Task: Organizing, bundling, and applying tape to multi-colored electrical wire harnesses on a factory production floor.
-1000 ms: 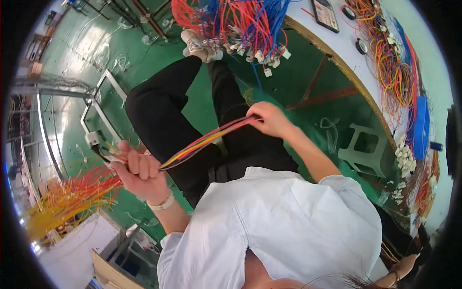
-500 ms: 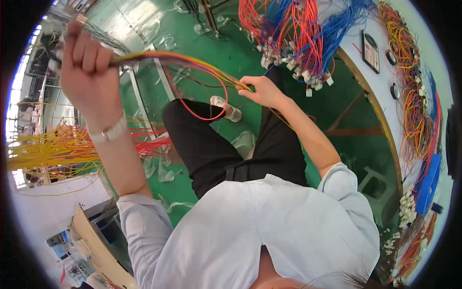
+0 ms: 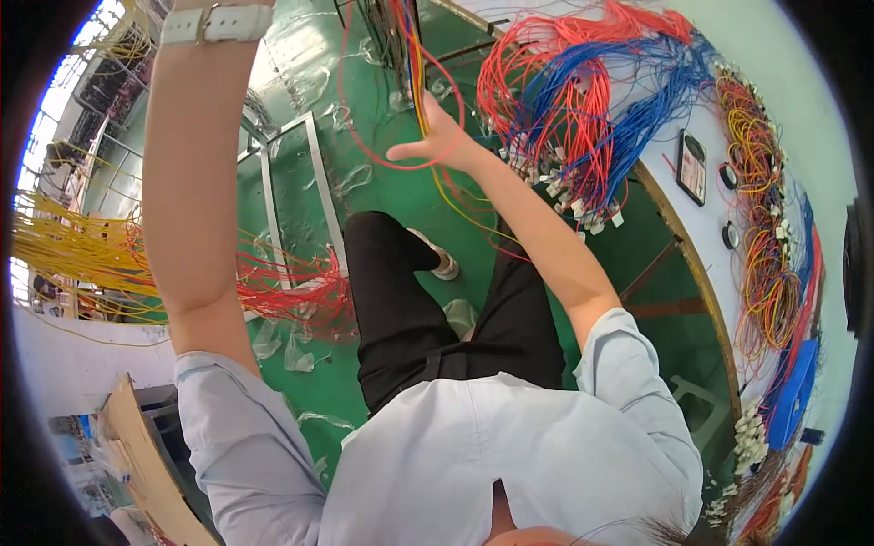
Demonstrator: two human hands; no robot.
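My left arm [image 3: 196, 182] reaches up past the top edge, so its hand is out of sight; a white strap [image 3: 215, 25] circles the wrist. A bundle of yellow, red and dark wires [image 3: 416, 73] comes down from the top edge to my right hand [image 3: 443, 144]. The thumb of that hand sticks out to the left, apart from the fingers, and the wires run along the fingers without a closed grip. One pinkish-red wire loops wide around the bundle and crosses in front of the hand. Loose yellow ends trail below it, toward my right knee.
Red and blue wires [image 3: 583, 100] with white connectors hang over the curved table edge [image 3: 669, 214] at right. A dark rectangular device [image 3: 691, 168] lies on that table. Yellow and red wires [image 3: 82, 250] stretch across the left. A metal frame [image 3: 323, 182] stands on the green floor.
My left hand has gone up out of view. My right hand has moved forward and slightly left, and its fingers have opened from around the wires. The bundle now runs upright rather than sideways.
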